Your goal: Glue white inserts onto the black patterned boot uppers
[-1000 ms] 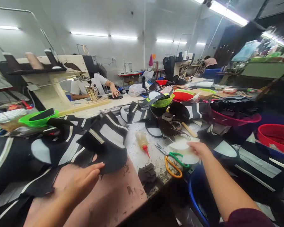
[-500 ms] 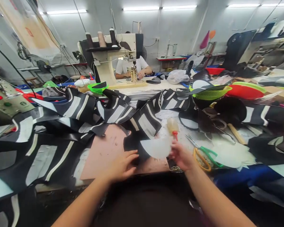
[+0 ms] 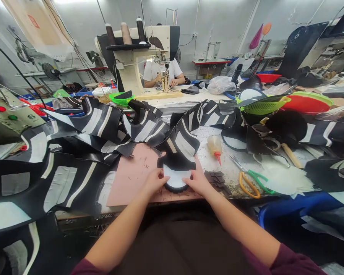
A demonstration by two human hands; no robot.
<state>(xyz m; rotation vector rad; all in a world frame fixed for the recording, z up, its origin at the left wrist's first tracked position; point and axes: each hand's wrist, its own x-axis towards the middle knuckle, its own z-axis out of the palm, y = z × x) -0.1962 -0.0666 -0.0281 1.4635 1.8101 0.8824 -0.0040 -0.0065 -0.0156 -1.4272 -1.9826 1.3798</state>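
A white half-round piece [image 3: 176, 176] lies over the rounded end of a black shoe-upper piece [image 3: 179, 162] on the pink board [image 3: 134, 173]. My left hand [image 3: 155, 180] pinches the left edge of the white piece, its thumb on top. At the opposite edge my right hand [image 3: 199, 181] is closed the same way, thumb over the white surface. A black rim shows below the white curve. The fingers under the edges are partly hidden. Right of the board lie small dark scraps [image 3: 218, 179], and a glue bottle [image 3: 215, 147] with a red nozzle lies farther back.
Scissors [image 3: 249, 181] with orange and green handles lie to the right, beside a pile of white pieces [image 3: 283, 175]. More black pieces with white strips [image 3: 57, 191] crowd the left. A sewing machine [image 3: 132, 65] stands ahead, with a person [image 3: 176, 68] behind it.
My right hand has brought the white piece left and down onto the black piece's end. My left hand has closed at the opposite edge. The camera view has shifted slightly.
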